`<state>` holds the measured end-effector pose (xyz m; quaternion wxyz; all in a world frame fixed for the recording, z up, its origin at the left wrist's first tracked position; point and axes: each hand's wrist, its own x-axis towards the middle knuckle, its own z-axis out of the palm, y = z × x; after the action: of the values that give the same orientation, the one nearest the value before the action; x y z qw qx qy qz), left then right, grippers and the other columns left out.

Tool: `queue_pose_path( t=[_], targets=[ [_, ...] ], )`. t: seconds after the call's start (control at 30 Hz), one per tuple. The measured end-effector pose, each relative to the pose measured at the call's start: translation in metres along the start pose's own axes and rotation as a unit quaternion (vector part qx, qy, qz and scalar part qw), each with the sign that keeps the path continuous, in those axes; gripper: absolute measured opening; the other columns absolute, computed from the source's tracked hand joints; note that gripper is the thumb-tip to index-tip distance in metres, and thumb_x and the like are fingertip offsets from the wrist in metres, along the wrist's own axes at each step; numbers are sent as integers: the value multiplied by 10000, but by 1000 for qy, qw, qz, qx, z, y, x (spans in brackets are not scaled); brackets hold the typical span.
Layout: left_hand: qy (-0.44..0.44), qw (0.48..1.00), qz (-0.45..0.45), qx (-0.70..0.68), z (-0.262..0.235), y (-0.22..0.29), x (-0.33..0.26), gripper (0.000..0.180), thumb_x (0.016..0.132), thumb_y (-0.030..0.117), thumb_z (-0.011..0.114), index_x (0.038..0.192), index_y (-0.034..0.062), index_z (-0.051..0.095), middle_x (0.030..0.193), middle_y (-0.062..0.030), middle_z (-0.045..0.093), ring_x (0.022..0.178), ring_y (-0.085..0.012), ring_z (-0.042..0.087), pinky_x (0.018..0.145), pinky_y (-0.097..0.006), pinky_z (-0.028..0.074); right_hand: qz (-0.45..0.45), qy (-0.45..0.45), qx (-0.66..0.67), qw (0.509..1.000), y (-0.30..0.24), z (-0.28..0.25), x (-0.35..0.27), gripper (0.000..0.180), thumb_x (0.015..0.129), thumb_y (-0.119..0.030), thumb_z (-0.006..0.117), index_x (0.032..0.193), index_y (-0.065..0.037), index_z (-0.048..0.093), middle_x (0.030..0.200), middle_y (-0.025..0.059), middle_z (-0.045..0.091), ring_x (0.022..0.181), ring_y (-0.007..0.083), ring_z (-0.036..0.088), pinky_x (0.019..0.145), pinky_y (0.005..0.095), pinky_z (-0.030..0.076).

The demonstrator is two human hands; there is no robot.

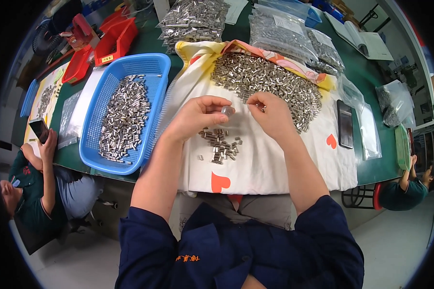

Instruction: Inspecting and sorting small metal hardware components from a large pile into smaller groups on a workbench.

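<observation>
My left hand (201, 114) pinches a small round silvery piece (228, 111) between thumb and fingers; its exact kind is unclear. Across from it, my right hand (273, 115) has its fingers curled together, with a bit of metal showing at the curled fingers that I cannot make out. Below the two hands lies a small group of short metal cylinders (221, 146) on a white cloth with red hearts (255, 168). Beyond my right hand spreads a big heap of similar metal cylinders (275, 79).
A blue plastic basket (88, 139) of metal cylinders stands at the left. Bags of metal parts (279, 33) lie at the back, near red bins (115, 41). A black phone (345, 124) rests right of the heap. A person holding a phone (31, 180) sits left; another person (405, 192) sits right.
</observation>
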<state>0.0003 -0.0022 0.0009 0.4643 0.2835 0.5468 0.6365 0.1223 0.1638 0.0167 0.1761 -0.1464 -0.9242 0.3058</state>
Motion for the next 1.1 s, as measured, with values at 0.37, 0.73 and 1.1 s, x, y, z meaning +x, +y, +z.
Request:
queue_pose_path(
  t=[0.37, 0.73, 1.1],
  targets=[
    [-11, 1000, 8, 5, 6, 0, 3, 353, 713, -36, 623, 1057, -21, 543, 914, -46, 602, 780, -78, 572, 713, -200, 473, -17, -38, 202, 979, -22, 2, -10, 94, 709, -40, 625, 802, -25, 629, 760, 31, 611, 687, 97, 549, 632, 230, 437],
    [19, 999, 10, 37, 8, -3, 4, 307, 733, -11, 643, 1028, -38, 562, 883, -69, 619, 777, -93, 586, 690, -203, 477, -85, 1, 94, 992, -20, 10, -13, 87, 711, -81, 601, 785, -39, 619, 743, 87, 606, 693, 221, 581, 625, 307, 453],
    [-13, 998, -14, 68, 7, 1, 0, 317, 709, 13, 674, 1009, -26, 577, 833, -36, 604, 754, -74, 562, 687, -195, 464, 75, -12, 203, 976, 10, -4, 5, 116, 716, -83, 640, 809, -23, 604, 720, 25, 594, 627, 89, 529, 607, 220, 435]
  ],
)
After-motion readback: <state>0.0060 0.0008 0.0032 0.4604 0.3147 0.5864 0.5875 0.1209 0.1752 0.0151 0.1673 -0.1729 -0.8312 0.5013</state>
